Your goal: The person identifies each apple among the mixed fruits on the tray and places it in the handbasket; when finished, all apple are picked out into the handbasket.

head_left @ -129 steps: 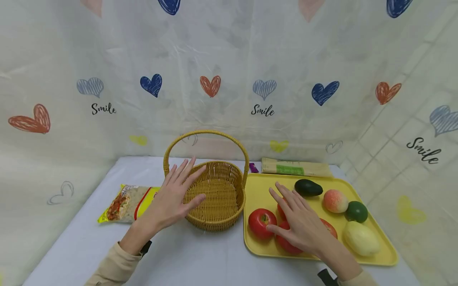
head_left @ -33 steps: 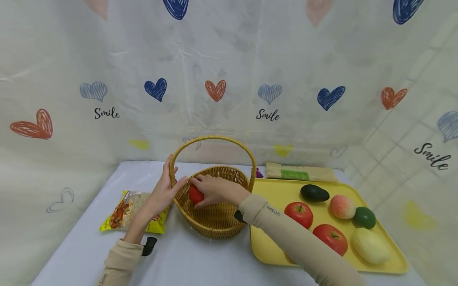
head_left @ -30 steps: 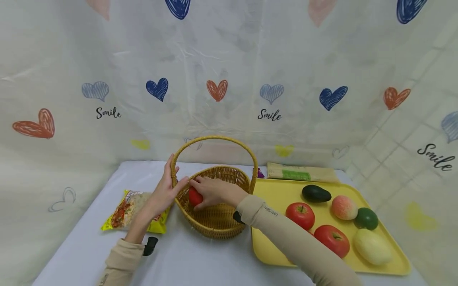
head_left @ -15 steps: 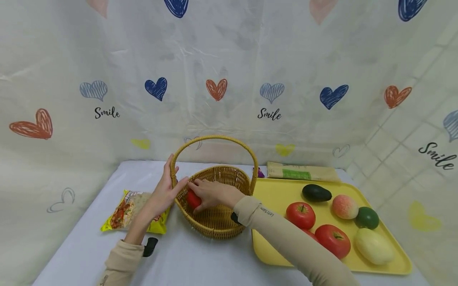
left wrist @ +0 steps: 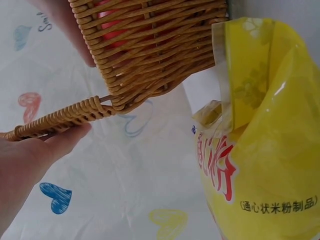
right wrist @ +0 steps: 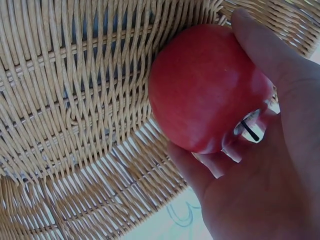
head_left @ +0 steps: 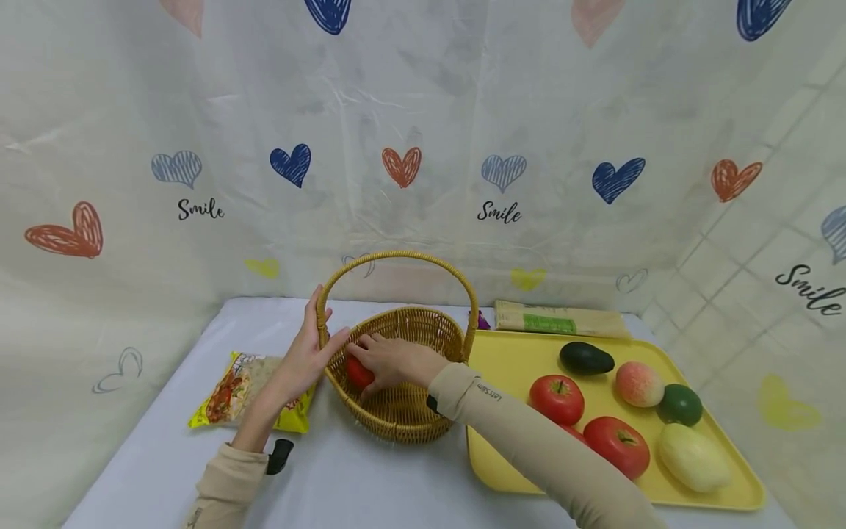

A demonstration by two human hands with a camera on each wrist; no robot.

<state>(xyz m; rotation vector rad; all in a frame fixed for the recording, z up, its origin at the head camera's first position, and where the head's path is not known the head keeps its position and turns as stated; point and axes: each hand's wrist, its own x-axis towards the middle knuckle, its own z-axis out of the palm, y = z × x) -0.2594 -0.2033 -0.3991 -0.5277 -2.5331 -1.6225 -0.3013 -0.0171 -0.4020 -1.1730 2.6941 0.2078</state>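
In the head view, a wicker basket [head_left: 403,432] with a tall arched handle [head_left: 399,254] stands mid-table. My left hand [head_left: 299,360] holds it at the left foot of the handle, thumb by the rim and fingers behind. The left wrist view shows fingers [left wrist: 30,162] lying along the handle. Inside the basket, my right hand [head_left: 396,361] grips a red apple [head_left: 358,372] against the left wall. The right wrist view shows the apple [right wrist: 205,90] between thumb and fingers, its stem toward the palm and the woven wall right beside it.
Right of the basket, a yellow tray [head_left: 496,360] carries red apples [head_left: 557,399], an avocado [head_left: 586,358], a peach [head_left: 639,383], a dark green fruit [head_left: 681,405] and a pale yellow fruit [head_left: 694,457]. A yellow food bag [head_left: 228,397] lies left; a paper packet [head_left: 562,319] lies behind the tray.
Both hands were spread apart over basket and tray at first. Since then the left took the handle and the right brought an apple into the basket; lately the apple has shifted slightly down and left.
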